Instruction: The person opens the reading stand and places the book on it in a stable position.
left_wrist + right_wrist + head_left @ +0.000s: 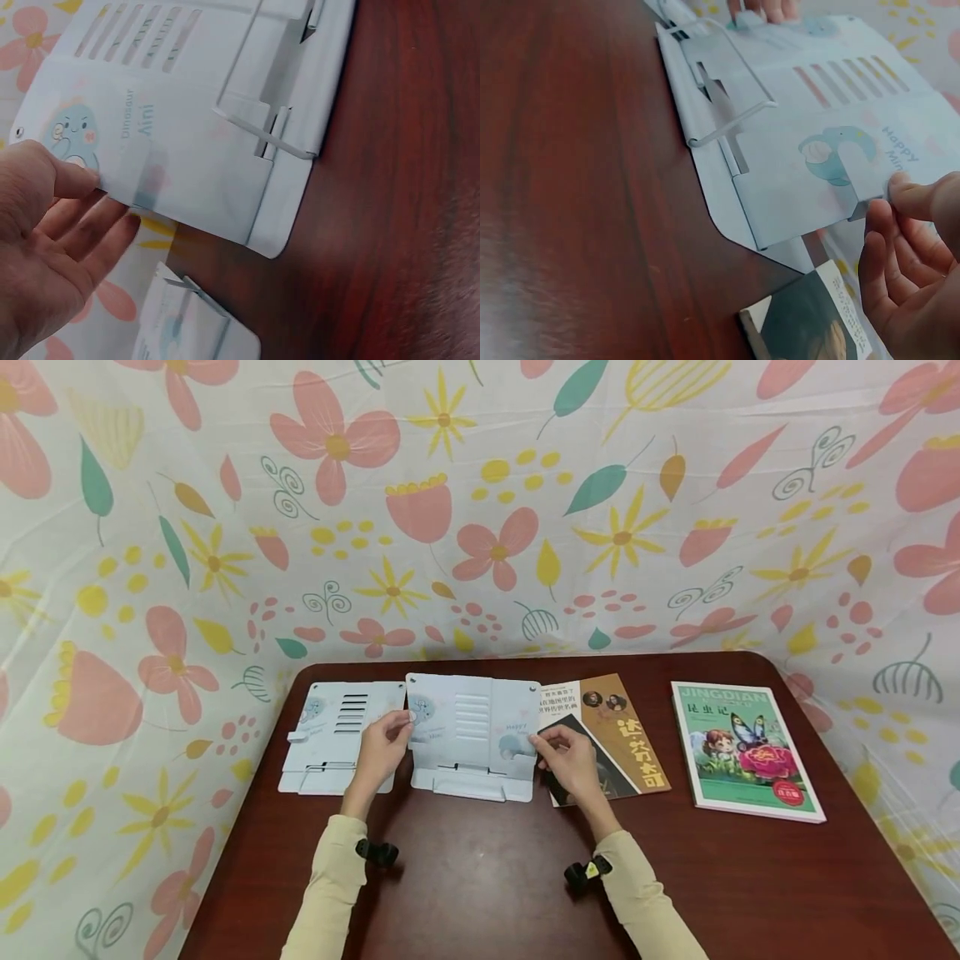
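Note:
Both hands hold a pale blue-white book stand (pixel 474 752), one at each side edge. It leans back, with slots in its middle panel, cartoon dinosaurs and a wire page holder (pixel 769 103) along its lower ledge. My left hand (pixel 384 750) pinches the left edge between thumb and fingers; in the left wrist view the thumb lies over the printed dinosaur (pixel 71 135). On the opposite edge my right hand (pixel 572 766) pinches beside a small folded side clip (pixel 861 180). A second, similar book stand (pixel 311 752) lies just left, partly behind the left hand.
A brown, white and black book (pixel 630 735) lies right of the held stand, partly covered by it and the right hand. Farther right is a green children's book (pixel 738 752) with a butterfly cover. The dark red table (pixel 480 893) meets a flowered cloth (pixel 495 468) behind.

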Motion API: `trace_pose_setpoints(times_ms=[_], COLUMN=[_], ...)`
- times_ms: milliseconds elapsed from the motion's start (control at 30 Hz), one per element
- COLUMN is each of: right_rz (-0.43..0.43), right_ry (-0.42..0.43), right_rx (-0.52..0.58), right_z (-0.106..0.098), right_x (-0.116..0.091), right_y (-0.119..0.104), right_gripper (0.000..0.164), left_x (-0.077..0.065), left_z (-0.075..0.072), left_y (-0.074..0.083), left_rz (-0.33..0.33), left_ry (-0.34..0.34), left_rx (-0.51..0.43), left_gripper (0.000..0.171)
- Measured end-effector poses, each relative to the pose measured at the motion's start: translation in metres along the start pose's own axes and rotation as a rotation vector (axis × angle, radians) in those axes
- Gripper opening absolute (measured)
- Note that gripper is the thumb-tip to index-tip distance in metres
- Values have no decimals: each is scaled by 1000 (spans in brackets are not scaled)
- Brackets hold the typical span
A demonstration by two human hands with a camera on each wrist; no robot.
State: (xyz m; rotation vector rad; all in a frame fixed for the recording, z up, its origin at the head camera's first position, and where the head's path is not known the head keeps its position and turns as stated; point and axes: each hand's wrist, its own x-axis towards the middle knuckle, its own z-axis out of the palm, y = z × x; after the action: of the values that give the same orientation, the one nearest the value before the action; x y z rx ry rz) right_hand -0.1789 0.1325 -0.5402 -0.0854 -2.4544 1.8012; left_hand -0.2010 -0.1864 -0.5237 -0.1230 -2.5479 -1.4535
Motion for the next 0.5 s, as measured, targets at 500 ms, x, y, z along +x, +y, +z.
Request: trace_pose_setpoints(times_ms=[500], right_rz=[29], right_ry=[81], right_rx=[-11], right_z=[1], right_x=[22], right_y=[3], right_gripper=[18], left_x=[-7], left_z=[8], left_y=[-2], left_rz=[-52], left_ry=[7], left_rx=[-49], left_gripper=[17])
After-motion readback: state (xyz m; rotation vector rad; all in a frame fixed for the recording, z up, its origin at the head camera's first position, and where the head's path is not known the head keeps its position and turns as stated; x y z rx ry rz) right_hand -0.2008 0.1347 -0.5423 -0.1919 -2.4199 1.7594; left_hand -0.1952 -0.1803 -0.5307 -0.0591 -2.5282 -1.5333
